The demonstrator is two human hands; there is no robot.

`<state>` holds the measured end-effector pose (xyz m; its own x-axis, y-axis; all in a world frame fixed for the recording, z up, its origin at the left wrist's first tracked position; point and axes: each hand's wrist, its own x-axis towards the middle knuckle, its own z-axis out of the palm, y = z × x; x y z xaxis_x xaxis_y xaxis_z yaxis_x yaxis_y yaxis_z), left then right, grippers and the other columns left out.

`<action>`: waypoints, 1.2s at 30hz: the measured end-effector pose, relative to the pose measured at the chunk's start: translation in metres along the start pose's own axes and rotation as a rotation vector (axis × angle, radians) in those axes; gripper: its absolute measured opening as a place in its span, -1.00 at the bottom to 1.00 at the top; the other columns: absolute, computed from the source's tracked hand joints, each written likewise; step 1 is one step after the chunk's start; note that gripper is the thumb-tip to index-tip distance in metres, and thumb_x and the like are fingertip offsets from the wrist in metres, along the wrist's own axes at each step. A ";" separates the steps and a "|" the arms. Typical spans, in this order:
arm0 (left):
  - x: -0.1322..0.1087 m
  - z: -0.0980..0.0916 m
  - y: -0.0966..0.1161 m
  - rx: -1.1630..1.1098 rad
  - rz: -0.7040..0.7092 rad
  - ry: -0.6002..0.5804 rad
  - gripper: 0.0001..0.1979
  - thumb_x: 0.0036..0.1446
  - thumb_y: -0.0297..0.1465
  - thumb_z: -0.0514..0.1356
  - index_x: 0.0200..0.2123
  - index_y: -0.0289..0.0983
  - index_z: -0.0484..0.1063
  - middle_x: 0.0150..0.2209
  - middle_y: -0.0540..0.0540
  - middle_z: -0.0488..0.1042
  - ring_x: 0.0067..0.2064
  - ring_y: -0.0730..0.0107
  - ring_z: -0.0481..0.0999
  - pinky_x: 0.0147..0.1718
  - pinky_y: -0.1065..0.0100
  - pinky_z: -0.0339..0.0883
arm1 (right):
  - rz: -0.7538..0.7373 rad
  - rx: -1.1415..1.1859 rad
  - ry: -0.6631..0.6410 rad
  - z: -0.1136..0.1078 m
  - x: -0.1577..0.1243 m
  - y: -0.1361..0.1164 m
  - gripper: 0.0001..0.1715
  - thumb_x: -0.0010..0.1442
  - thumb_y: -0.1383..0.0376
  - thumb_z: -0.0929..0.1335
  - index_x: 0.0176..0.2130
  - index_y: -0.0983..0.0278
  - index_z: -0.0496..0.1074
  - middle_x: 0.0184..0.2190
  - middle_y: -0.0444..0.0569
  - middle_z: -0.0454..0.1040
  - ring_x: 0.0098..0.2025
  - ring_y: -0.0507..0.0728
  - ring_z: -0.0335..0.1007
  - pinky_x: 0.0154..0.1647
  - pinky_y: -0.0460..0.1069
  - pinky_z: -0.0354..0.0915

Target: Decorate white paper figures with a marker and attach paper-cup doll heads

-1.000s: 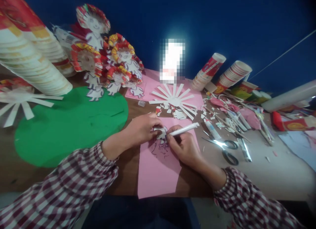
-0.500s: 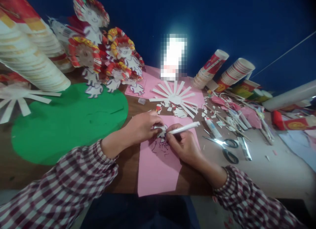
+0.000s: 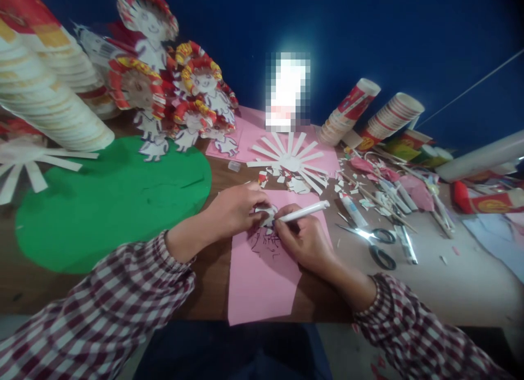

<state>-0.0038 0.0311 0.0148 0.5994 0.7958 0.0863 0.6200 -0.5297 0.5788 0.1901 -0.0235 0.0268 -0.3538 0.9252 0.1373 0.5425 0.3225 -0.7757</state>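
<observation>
My left hand (image 3: pixel 241 205) pinches a small white paper cutout (image 3: pixel 267 215) by its left side, over a pink sheet (image 3: pixel 262 292). In my right hand (image 3: pixel 305 235) is a white marker pen (image 3: pixel 308 210), its tip end down at the cutout's right edge. Whether the tip touches the paper is hidden by my fingers. Dark scribbled lines mark the pink sheet just below the cutout. To the right of my right hand lie scissors (image 3: pixel 374 238) with black handles, blades apart.
A green oval sheet (image 3: pixel 114 205) lies left, with paper-cup stacks (image 3: pixel 53 90) and paper figures (image 3: pixel 151 47) behind it. A cup cut into strips (image 3: pixel 290 157) sits beyond my hands among scraps. Glue tubes (image 3: pixel 352 209), sticks and more cups (image 3: pixel 395 115) crowd the right.
The view has shifted very slightly. Both hands stay at the cutout, and the marker has barely moved.
</observation>
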 end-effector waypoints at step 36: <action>-0.001 0.001 -0.001 -0.005 0.009 0.033 -0.83 0.13 -0.37 0.23 -0.18 -0.16 0.55 -0.27 -0.04 0.42 -0.30 0.41 0.42 -0.38 0.42 0.21 | 0.037 0.031 0.004 -0.003 0.001 -0.005 -0.91 0.23 0.34 0.28 -0.34 0.29 0.33 -0.55 -0.17 0.30 -0.55 -0.02 0.21 -0.54 -0.13 0.16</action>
<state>-0.0043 0.0306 0.0131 0.5881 0.8001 0.1184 0.6117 -0.5357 0.5821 0.1899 -0.0238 0.0323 -0.3311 0.9371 0.1104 0.5310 0.2818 -0.7991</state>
